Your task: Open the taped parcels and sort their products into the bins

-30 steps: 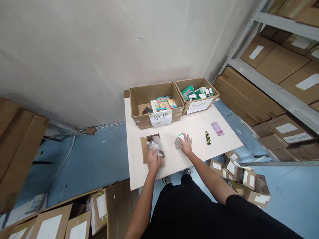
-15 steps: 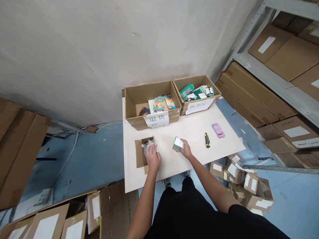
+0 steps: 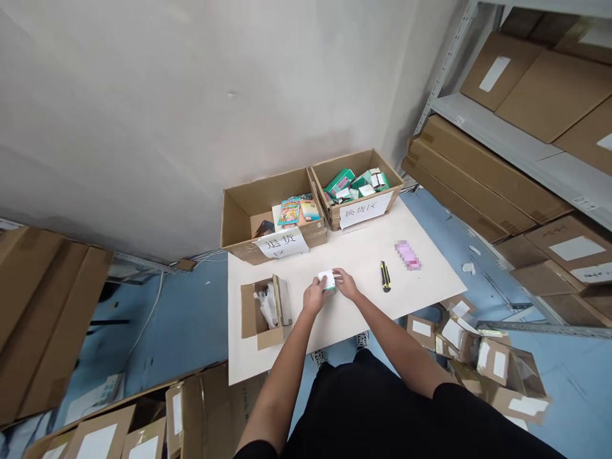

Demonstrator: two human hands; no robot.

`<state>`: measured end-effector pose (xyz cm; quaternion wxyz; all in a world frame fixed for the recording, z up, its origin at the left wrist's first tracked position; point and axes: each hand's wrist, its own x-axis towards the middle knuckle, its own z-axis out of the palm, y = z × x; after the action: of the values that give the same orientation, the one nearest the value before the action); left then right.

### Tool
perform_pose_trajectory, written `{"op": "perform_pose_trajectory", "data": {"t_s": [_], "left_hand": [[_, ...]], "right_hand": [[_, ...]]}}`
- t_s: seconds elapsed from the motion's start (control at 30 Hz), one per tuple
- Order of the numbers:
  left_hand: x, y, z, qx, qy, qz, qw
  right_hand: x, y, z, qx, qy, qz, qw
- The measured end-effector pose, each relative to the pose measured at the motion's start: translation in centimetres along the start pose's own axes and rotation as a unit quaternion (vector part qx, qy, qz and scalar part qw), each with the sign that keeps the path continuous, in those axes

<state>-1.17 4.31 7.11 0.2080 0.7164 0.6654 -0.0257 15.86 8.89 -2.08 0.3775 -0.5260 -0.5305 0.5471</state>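
Above the white table (image 3: 354, 258) I hold a small white and green box (image 3: 327, 278) between both hands. My left hand (image 3: 314, 295) is closed around its left side. On its upper right, my right hand (image 3: 345, 284) grips with the fingertips near the white end. To the left of my hands stands an open cardboard carton (image 3: 283, 303) with its flaps spread. Crumpled clear plastic wrap (image 3: 268, 306) lies inside it. A black and yellow box cutter (image 3: 385, 276) rests on the table to the right of my hands.
At the back stand two labelled cardboard bins: the left bin (image 3: 239, 213) holds colourful booklets, the right bin (image 3: 396, 178) green and white boxes. A blurred pink item (image 3: 408, 255) lies right. Cartons fill the metal shelf (image 3: 507, 131); more cartons (image 3: 478, 357) are piled on the floor.
My left hand has left the carton and moved right to take hold of the small box. The box has turned and come nearer the table's middle. The view has shifted slightly.
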Motion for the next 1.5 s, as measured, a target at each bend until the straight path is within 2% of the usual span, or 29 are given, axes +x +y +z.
{"op": "perform_pose_trajectory", "data": {"t_s": [0.1,0.2,0.3,0.43,0.57,0.7,0.9,1.0,1.13,1.2,1.3,1.37,1.5], "left_hand": [[0.4,0.6,-0.9,0.002,0.020,-0.010,1.000],[1.7,0.3,-2.8,-0.046,0.094,-0.050,0.993],[3.7,-0.4,-4.9,-0.111,0.172,-0.102,0.974],[5.6,-0.9,-6.0,-0.163,0.197,-0.116,0.960],[5.9,-0.9,-5.3,-0.192,0.195,-0.110,0.956],[5.8,-1.0,-5.0,-0.206,0.214,-0.140,0.945],[6.0,-1.6,-5.3,-0.227,0.176,-0.113,0.951],[5.7,-1.6,-4.9,-0.224,0.185,-0.118,0.950],[4.2,-1.0,-3.4,-0.173,0.245,-0.161,0.940],[3.4,-0.4,-2.4,-0.163,0.225,-0.129,0.952],[2.8,0.5,-0.5,-0.166,0.149,-0.065,0.973],[2.7,0.7,0.5,-0.171,0.130,-0.076,0.974],[3.0,-0.2,1.6,-0.238,0.147,-0.110,0.954]], "right_hand": [[-1.0,0.8,0.4,0.038,-0.023,-0.016,0.999],[-1.7,0.9,0.4,0.026,-0.032,-0.004,0.999],[-1.7,0.1,0.3,-0.039,-0.037,0.009,0.999],[-0.5,-2.1,0.7,-0.142,-0.016,0.000,0.990],[0.6,-4.0,1.6,-0.219,-0.047,-0.012,0.975],[0.1,-4.6,1.9,-0.260,-0.067,-0.016,0.963],[-1.0,-5.0,2.1,-0.267,-0.065,-0.005,0.961],[-1.0,-4.8,2.1,-0.271,-0.080,-0.020,0.959],[-1.1,-4.1,1.8,-0.264,-0.067,-0.037,0.961],[-1.2,-3.6,1.5,-0.248,-0.043,-0.045,0.967],[-1.2,-3.2,1.0,-0.223,-0.014,-0.031,0.974],[-1.2,-3.1,0.6,-0.218,-0.010,-0.016,0.976],[-1.1,-3.4,-0.2,-0.233,-0.036,-0.039,0.971]]}}
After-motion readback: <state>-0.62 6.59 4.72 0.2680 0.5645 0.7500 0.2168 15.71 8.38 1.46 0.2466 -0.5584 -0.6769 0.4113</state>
